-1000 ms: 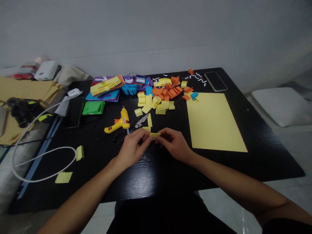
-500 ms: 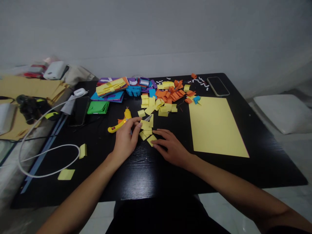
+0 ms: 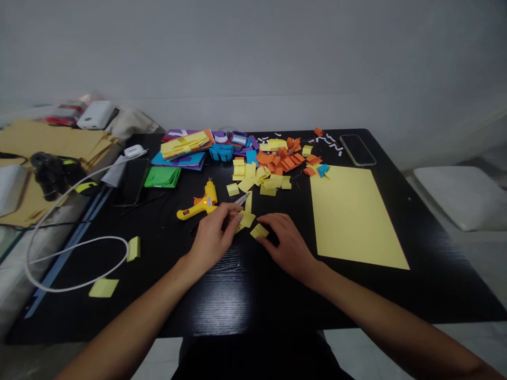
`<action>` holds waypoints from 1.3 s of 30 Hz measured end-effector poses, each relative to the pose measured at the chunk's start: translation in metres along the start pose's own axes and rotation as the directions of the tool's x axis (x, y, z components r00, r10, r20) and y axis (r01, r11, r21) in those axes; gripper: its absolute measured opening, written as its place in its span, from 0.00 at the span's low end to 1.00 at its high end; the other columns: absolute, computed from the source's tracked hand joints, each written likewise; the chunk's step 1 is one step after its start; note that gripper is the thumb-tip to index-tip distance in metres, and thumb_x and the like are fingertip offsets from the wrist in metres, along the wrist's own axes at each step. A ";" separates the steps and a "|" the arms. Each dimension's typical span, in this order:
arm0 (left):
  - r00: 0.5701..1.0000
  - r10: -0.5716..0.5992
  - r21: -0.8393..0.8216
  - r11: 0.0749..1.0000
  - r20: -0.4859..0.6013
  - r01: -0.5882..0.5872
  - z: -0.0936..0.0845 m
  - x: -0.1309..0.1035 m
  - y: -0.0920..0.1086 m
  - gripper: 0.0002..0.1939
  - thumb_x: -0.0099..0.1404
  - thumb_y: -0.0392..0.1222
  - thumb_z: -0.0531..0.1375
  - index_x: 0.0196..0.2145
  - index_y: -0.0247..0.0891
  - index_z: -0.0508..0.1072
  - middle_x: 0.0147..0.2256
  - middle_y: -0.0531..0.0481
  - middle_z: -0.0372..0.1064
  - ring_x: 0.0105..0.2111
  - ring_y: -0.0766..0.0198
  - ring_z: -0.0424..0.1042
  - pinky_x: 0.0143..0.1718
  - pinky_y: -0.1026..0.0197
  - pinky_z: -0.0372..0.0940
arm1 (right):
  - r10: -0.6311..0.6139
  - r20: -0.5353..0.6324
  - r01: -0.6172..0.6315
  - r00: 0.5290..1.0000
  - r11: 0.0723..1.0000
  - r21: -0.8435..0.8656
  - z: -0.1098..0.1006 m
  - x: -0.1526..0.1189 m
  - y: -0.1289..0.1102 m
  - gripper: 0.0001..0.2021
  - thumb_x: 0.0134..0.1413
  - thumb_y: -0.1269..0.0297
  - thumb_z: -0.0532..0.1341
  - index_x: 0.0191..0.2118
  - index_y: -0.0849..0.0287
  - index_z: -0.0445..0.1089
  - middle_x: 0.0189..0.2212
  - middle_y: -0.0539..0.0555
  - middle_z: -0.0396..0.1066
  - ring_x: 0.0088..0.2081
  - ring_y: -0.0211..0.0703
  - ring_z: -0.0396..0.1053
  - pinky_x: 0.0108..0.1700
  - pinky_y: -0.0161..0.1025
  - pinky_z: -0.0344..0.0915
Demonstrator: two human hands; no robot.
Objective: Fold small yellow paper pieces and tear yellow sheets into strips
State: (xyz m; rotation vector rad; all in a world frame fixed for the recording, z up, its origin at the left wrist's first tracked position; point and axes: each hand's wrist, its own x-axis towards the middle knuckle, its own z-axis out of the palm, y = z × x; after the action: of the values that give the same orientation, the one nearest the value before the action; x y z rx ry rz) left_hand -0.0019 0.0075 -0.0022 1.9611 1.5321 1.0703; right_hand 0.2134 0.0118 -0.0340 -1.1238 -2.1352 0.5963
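My left hand (image 3: 216, 235) is over the middle of the black table, thumb and fingers closed on a small yellow paper piece (image 3: 248, 218). Other yellow slips lie partly hidden beneath it. To the right, my right hand (image 3: 288, 245) pinches another creased yellow paper piece (image 3: 259, 231) between thumb and fingers. Just beyond the left fingertips, the scissors (image 3: 242, 199) show only their blades, with a yellow strip (image 3: 249, 202) beside them. A yellow glue gun (image 3: 204, 203) lies on its side behind my left hand.
Behind are folded yellow pieces (image 3: 249, 174), orange pieces (image 3: 283, 158), stacked coloured paper (image 3: 186, 145) and a green bundle (image 3: 162, 177). A yellow sheet (image 3: 356, 216) lies right, below a phone (image 3: 357, 150). A white cable (image 3: 75, 243) loops at left near two yellow slips (image 3: 103, 288).
My right hand has drawn slightly right with its yellow piece, away from the small pile. My left hand has shifted a little right and nearer with its piece. The view has tilted slightly.
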 end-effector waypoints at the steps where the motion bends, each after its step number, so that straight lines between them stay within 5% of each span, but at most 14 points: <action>1: 1.000 -0.001 0.000 1.000 0.002 0.001 0.001 0.000 0.000 0.07 0.73 0.40 0.59 0.47 0.38 0.73 0.34 0.52 0.75 0.33 0.64 0.75 0.36 0.64 0.68 | -0.001 -0.002 0.001 1.000 0.999 -0.040 0.000 0.000 0.000 0.15 0.62 0.67 0.66 0.54 0.59 0.72 0.53 0.63 0.74 0.58 0.59 0.67 0.61 0.61 0.67; 7: 0.999 0.032 -0.006 0.999 0.023 -0.032 0.003 -0.002 0.000 0.07 0.74 0.40 0.58 0.47 0.39 0.73 0.34 0.52 0.75 0.33 0.65 0.75 0.37 0.64 0.70 | 0.027 0.017 -0.026 0.999 0.997 -0.073 0.001 -0.001 0.002 0.13 0.61 0.66 0.67 0.50 0.60 0.74 0.56 0.65 0.71 0.61 0.61 0.64 0.63 0.62 0.63; 14: 0.996 0.086 -0.035 0.996 0.024 -0.085 0.001 -0.003 0.001 0.07 0.73 0.40 0.60 0.48 0.39 0.74 0.35 0.51 0.76 0.34 0.64 0.76 0.38 0.63 0.71 | 0.148 0.062 -0.157 0.987 0.965 0.210 -0.002 0.002 -0.005 0.11 0.59 0.69 0.67 0.48 0.55 0.72 0.42 0.55 0.78 0.45 0.50 0.76 0.50 0.51 0.71; 20: 0.999 0.027 -0.130 0.991 0.042 -0.021 0.001 -0.004 -0.001 0.08 0.72 0.41 0.62 0.48 0.40 0.74 0.36 0.51 0.78 0.35 0.64 0.78 0.37 0.64 0.72 | 0.436 0.189 -0.445 0.880 0.617 0.649 -0.003 0.006 -0.007 0.17 0.49 0.60 0.74 0.40 0.54 0.68 0.31 0.48 0.78 0.30 0.42 0.76 0.31 0.38 0.72; 30: 0.994 0.104 -0.075 0.992 0.030 -0.102 0.003 -0.004 -0.001 0.06 0.70 0.39 0.65 0.44 0.38 0.77 0.34 0.51 0.78 0.31 0.66 0.76 0.36 0.65 0.71 | 0.403 0.228 -0.413 0.886 0.466 0.782 -0.007 0.009 -0.010 0.17 0.46 0.64 0.76 0.42 0.55 0.75 0.39 0.51 0.81 0.44 0.45 0.80 0.51 0.43 0.76; 39: 0.993 0.095 -0.086 0.992 0.069 -0.089 0.004 -0.004 0.004 0.04 0.71 0.39 0.64 0.43 0.39 0.77 0.34 0.51 0.76 0.31 0.66 0.75 0.36 0.64 0.71 | 0.356 0.262 -0.406 0.897 0.425 0.809 -0.008 0.007 -0.012 0.17 0.46 0.65 0.76 0.44 0.55 0.77 0.41 0.52 0.83 0.44 0.45 0.81 0.54 0.46 0.77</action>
State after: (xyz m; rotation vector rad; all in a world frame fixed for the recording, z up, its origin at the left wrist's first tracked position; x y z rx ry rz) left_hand 0.0035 0.0035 -0.0027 2.0082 1.3489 1.0693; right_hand 0.2089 0.0119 -0.0184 -0.9634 -1.2275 1.6905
